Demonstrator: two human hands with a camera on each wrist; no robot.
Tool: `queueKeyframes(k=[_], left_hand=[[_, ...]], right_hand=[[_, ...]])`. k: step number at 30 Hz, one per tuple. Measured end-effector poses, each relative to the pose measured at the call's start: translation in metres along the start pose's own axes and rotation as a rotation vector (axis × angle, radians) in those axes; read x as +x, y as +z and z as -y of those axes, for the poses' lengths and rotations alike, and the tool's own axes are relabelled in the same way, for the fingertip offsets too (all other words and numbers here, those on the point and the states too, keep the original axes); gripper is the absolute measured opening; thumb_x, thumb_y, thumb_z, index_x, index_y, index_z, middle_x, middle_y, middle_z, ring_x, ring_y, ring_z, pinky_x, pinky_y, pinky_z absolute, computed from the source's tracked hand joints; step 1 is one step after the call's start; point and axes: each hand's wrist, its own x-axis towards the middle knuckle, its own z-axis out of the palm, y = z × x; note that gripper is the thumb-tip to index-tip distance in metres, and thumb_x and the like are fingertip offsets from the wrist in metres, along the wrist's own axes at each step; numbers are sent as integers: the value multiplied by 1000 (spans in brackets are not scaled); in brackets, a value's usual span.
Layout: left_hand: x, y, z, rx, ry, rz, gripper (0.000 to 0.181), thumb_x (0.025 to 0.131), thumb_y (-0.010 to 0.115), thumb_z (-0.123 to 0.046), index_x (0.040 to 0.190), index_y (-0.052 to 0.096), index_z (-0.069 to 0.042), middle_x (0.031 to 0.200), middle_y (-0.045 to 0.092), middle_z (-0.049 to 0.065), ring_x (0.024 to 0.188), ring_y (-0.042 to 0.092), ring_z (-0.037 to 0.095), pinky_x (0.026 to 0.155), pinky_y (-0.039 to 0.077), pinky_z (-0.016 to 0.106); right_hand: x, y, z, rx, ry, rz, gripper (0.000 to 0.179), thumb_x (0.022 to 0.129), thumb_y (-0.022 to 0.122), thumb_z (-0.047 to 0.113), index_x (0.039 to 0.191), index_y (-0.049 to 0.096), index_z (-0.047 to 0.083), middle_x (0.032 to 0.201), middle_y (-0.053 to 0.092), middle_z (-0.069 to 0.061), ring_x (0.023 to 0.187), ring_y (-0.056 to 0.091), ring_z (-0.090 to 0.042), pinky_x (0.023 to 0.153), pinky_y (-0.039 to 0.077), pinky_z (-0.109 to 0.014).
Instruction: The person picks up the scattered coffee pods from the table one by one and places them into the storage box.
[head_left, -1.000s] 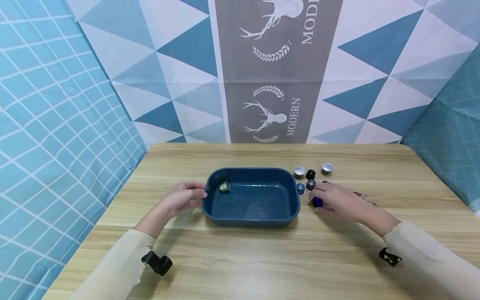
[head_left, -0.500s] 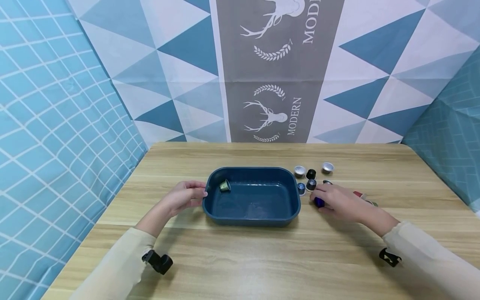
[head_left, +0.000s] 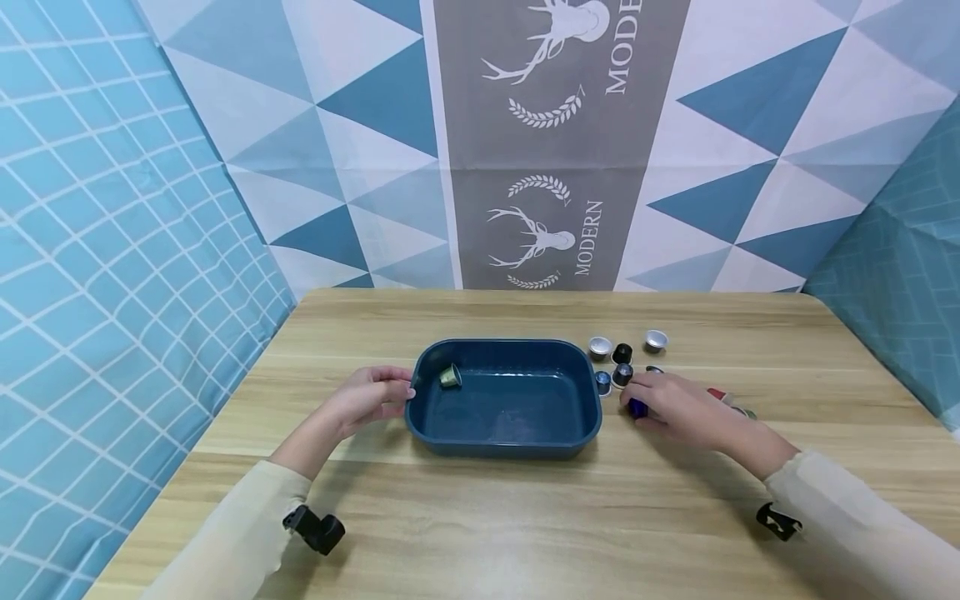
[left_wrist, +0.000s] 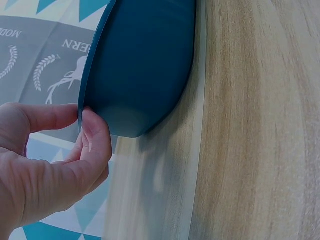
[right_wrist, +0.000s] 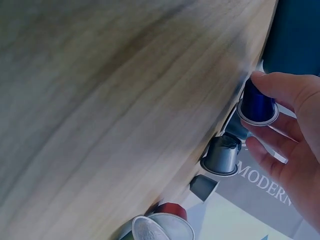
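My left hand (head_left: 371,393) pinches the left rim of a dark blue tub (head_left: 495,448), thumb and fingers on either side of its wall, as the left wrist view shows. Inside the tub, near its left end, a small green coffee capsule (head_left: 450,377) lies on its side. Right of the tub, my right hand (head_left: 678,408) holds a shiny deep-blue coffee capsule (right_wrist: 258,105) between thumb and fingers, its silver rim toward the palm side. A grey capsule (right_wrist: 221,155) and a small dark capsule (right_wrist: 203,187) are close by that hand.
Between the tub and my right hand stand a lighter blue capsule (head_left: 603,382), a dark capsule (head_left: 622,375) and a black capsule (head_left: 622,353). Two silver-topped capsules (head_left: 656,340) sit farther back. A red capsule (head_left: 717,394) lies behind my right wrist. Patterned cloth backs the wooden table (head_left: 480,525).
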Motion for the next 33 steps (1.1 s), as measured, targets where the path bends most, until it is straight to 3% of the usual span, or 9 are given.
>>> queueKeyframes(k=[9,33], left_hand=[[1,0,3,-5,8,2,43,94,53,-7,132,41,10,110,55,8,89,57,7,81,55,23],[1,2,-1,-22,4,9,44,94,53,-6,132,41,12,109,55,7,88,58,6,79,55,23]], right_hand=[[2,-1,-1,-23,-23,-74,26,72,82,7,92,65,11,88,62,3,82,60,-9,71,54,-31],[8,-11,3,-41,-55,-132,33,67,84,2,94,66,8,87,62,0,80,59,-9,69,54,-30]])
